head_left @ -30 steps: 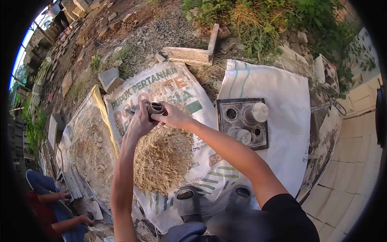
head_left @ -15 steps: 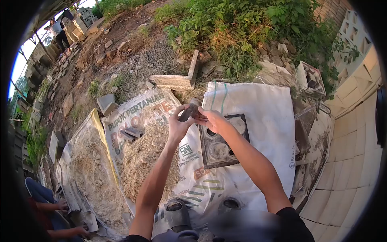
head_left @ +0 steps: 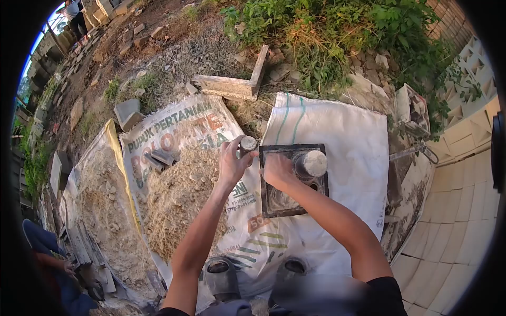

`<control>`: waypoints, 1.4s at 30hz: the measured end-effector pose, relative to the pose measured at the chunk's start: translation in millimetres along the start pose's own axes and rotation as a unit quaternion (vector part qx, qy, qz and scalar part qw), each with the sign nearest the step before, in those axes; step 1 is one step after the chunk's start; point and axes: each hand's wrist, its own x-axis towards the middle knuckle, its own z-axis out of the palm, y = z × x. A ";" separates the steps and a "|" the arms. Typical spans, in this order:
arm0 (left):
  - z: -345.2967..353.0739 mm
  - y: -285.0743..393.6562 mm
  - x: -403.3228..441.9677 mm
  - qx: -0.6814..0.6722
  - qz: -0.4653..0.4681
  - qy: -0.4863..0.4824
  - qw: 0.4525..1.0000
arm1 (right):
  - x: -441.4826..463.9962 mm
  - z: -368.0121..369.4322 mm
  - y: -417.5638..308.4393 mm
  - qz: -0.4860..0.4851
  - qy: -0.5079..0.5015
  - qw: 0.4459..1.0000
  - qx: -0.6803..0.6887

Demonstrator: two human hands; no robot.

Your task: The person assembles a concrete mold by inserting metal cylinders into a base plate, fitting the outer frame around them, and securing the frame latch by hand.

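Observation:
My left hand (head_left: 232, 164) is closed around a short dark cylinder (head_left: 249, 143) with a pale, dusty round end facing up, just left of a black square frame (head_left: 293, 214). My right hand (head_left: 278, 169) reaches down over the left part of the frame; its fingers point down and are mostly hidden, so I cannot tell if they grip anything. A larger dark cylinder with a pale sandy top (head_left: 315, 164) stands upright at the frame's right side. The frame lies on a white woven sack (head_left: 358, 158).
Left of the frame, a printed sack (head_left: 174, 124) carries a heap of pale sandy material (head_left: 182, 205) and several dark tube pieces (head_left: 161, 158). An L-shaped wooden piece (head_left: 226, 87) lies beyond. Stacked pale blocks (head_left: 448, 221) line the right. Another person (head_left: 52, 263) sits at lower left.
My hands have parted: the right moved down over the frame, while the left keeps the dark cylinder, now turned with its pale end up. The larger cylinder now stands in view at the frame's right side.

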 end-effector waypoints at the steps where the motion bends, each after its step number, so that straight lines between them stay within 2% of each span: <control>1: 3.9 -3.5 -2.6 -0.003 0.000 -0.003 1.000 | -5.1 0.8 0.5 0.004 -0.001 1.000 0.000; 3: 6.8 -3.6 -1.5 -0.065 0.045 -0.068 0.995 | -11.9 -4.0 2.8 0.022 -0.003 0.999 0.030; 4: 1.9 1.3 -0.2 -0.141 -0.059 -0.171 0.973 | -13.1 -6.3 4.6 0.023 0.000 0.999 0.025; 7: 8.5 -5.4 -2.7 -0.197 -0.061 -0.173 0.963 | -13.0 -4.4 12.1 0.033 -0.037 0.998 0.037; 11: 17.8 -17.4 -6.1 -0.167 -0.040 -0.151 0.974 | -8.6 8.4 32.0 -0.002 -0.002 0.998 0.065; 13: 15.9 -16.2 -2.3 -0.163 -0.097 -0.205 0.960 | -13.9 1.9 34.1 -0.014 0.010 0.997 0.071; 14: 13.8 -17.8 1.1 -0.163 -0.094 -0.202 0.961 | -16.3 -1.0 34.9 -0.029 0.003 0.996 0.084; 16: 7.8 -17.7 7.7 -0.029 -0.006 -0.222 0.975 | -22.1 1.5 33.7 -0.043 -0.006 0.994 0.097; 19: -6.5 -24.3 10.1 -0.017 0.006 -0.260 0.966 | -33.8 1.1 28.2 -0.042 0.034 0.997 0.057; 20: -7.1 -29.7 6.9 -0.049 -0.032 -0.278 0.959 | -35.9 -3.7 28.3 -0.042 0.009 0.997 0.069; 21: -4.3 -35.8 1.9 -0.046 -0.033 -0.278 0.959 | -38.8 -8.9 26.7 -0.040 -0.016 0.996 0.082; 23: 6.7 -45.0 -10.3 0.002 0.066 -0.264 0.962 | -45.8 -9.6 28.5 -0.051 0.013 0.994 0.092; 25: 18.1 -39.2 -16.0 0.010 0.053 -0.268 0.962 | -47.3 -7.7 32.0 -0.061 0.038 0.993 0.098; 28: 27.5 -28.2 -19.3 -0.086 0.033 -0.217 0.972 | -53.9 -10.3 35.4 -0.055 0.070 0.987 0.132; 33: 38.1 -13.1 -9.4 -0.081 0.049 -0.250 0.964 | -66.3 -19.9 46.3 -0.091 0.141 0.973 0.159; 37: 50.4 -2.7 -3.5 -0.126 0.053 -0.255 0.957 | -72.6 -17.1 44.2 -0.076 0.185 0.964 0.172; 39: 49.3 5.3 -2.1 -0.154 0.040 -0.251 0.955 | -77.1 -17.8 43.3 -0.076 0.248 0.945 0.199; 42: 45.2 14.8 0.6 -0.187 0.048 -0.260 0.946 | -83.0 -18.8 37.7 -0.051 0.264 0.940 0.209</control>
